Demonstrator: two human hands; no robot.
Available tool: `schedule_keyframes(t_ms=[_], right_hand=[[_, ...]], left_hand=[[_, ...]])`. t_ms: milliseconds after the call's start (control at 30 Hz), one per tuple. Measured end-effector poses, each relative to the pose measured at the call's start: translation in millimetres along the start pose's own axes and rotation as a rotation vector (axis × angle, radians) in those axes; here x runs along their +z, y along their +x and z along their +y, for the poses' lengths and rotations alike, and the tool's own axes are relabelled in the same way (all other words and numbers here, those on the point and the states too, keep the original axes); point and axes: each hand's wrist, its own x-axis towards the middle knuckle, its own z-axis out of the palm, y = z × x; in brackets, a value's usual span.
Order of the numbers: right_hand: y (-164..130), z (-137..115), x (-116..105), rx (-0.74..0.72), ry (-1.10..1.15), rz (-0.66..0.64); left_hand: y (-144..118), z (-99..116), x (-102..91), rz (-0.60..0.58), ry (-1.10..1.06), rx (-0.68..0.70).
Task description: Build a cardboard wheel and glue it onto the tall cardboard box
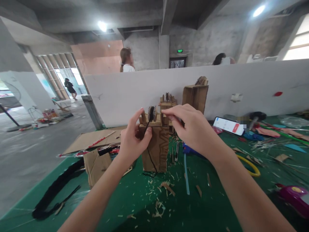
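Note:
A small cardboard box stands upright on the green table, with a cardboard spool between uprights on its top. Black string winds round the spool and hangs down the box's front to the table. My left hand grips the box's upper left corner, its thumb on the front by the string and its index finger at the left upright. On the other side, my right hand has its index fingertip at the right end of the spool's mount. Its thumb is bent below; whatever lies between these fingers is hidden.
Behind stand another cardboard spool stand and a taller cardboard box against a white partition. A phone, a yellow ring and a purple object lie right. Black braided cord curves at left. Scraps litter the front.

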Motion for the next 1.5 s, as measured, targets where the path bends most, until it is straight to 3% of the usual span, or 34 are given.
schedule_keyframes(t_ms=[1500], right_hand=[[0.6, -0.5, 0.1, -0.016, -0.064, -0.053]], left_hand=[[2.3, 1.2, -3.7, -0.041, -0.061, -0.052]])
